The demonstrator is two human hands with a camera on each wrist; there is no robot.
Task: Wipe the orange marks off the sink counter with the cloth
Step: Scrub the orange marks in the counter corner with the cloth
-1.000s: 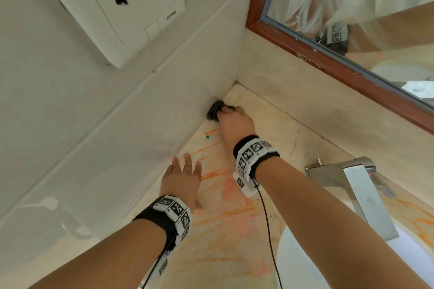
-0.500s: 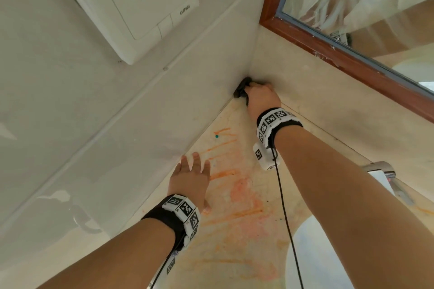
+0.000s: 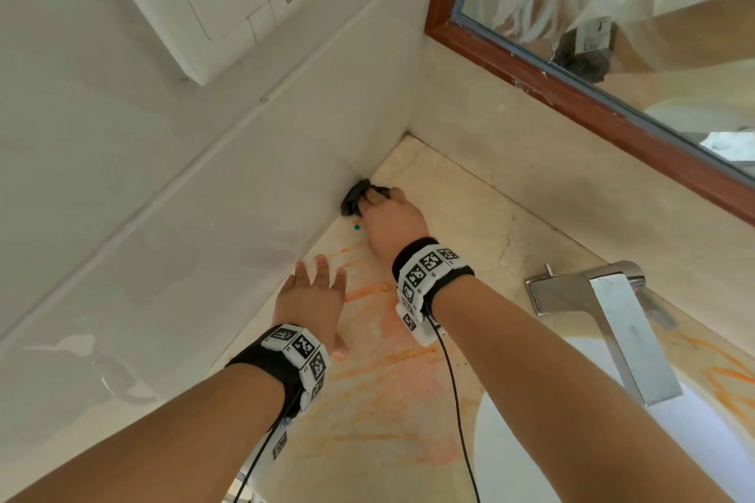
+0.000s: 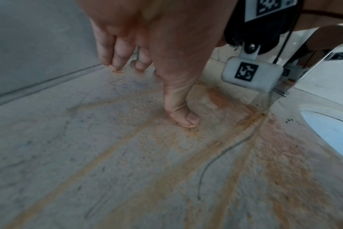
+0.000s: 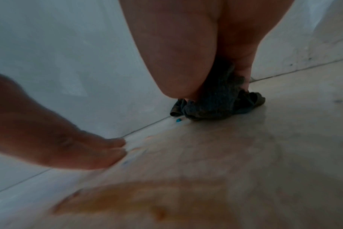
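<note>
Head view: right hand (image 3: 391,223) has drawn back from the far wall corner since half a second ago, fingers clamped on the dark cloth (image 3: 354,198), which sits bunched on the worktop (image 3: 470,225) against the side wall at about 11 o'clock of that hand. Orange marks (image 3: 384,376) lie nearer, at 6 o'clock of the cloth, unwiped; judged: the stroke is returning toward them, most of the job remains. Left hand (image 3: 312,300) has stayed flat, fingers apart, bracing. Only container: sink basin (image 3: 694,441) at 4 o'clock, faucet (image 3: 604,310) over it; contents not discernible. Left wrist view: thumb and fingertips (image 4: 116,62) press on the orange streaks. Right wrist view: cloth crumpled under the palm, a small teal speck (image 5: 178,120) just beside it at 7 o'clock.
</note>
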